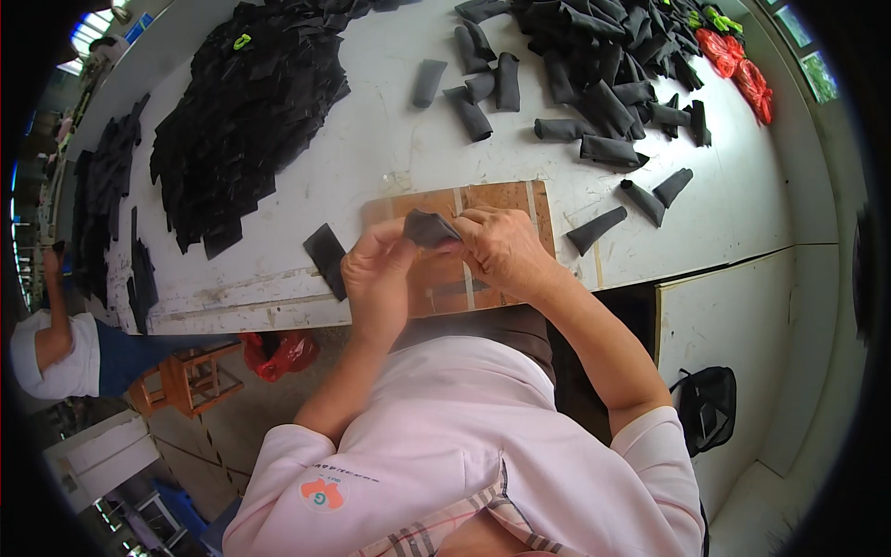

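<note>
Between my two hands is a small black fabric sleeve (429,228), held just above a brown cardboard sheet (520,197) at the table's near edge. My left hand (379,269) pinches its left side with thumb and fingers. On the other side my right hand (501,249) closes over its right end, which those fingers partly hide. A flat black fabric piece (325,260) lies beside my left hand, partly over the table edge. To the right of the cardboard rests a rolled black sleeve (596,230).
Flat black pieces form a large pile (241,121) at the far left. Rolled black sleeves are heaped (603,102) at the far right, near red plastic bags (733,65). Another person (65,353) is at the left, by a wooden stool (195,376). A black bag (707,408) hangs at right.
</note>
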`<move>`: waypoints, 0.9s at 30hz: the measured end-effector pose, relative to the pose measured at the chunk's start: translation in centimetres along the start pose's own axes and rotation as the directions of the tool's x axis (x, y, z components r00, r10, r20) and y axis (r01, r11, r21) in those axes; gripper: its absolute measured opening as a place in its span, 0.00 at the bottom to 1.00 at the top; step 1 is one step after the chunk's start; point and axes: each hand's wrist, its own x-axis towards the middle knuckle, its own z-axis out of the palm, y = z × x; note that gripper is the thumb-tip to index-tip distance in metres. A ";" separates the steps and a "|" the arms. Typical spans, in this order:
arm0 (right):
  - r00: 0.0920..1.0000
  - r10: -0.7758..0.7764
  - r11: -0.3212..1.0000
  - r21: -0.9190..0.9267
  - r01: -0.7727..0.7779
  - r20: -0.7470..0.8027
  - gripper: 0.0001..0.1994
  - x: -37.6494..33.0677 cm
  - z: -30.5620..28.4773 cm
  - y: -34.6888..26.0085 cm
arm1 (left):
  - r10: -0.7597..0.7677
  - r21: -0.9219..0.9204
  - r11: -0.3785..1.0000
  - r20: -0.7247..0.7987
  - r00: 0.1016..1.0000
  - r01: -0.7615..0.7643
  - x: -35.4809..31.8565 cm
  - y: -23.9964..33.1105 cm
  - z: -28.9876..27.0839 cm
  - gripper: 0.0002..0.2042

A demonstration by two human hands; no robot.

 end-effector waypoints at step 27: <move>0.989 0.131 0.895 0.438 -0.089 -0.068 0.08 -0.9 1.9 0.6 | 0.026 -0.066 0.998 0.224 0.974 -0.011 2.5 1.0 1.7 0.08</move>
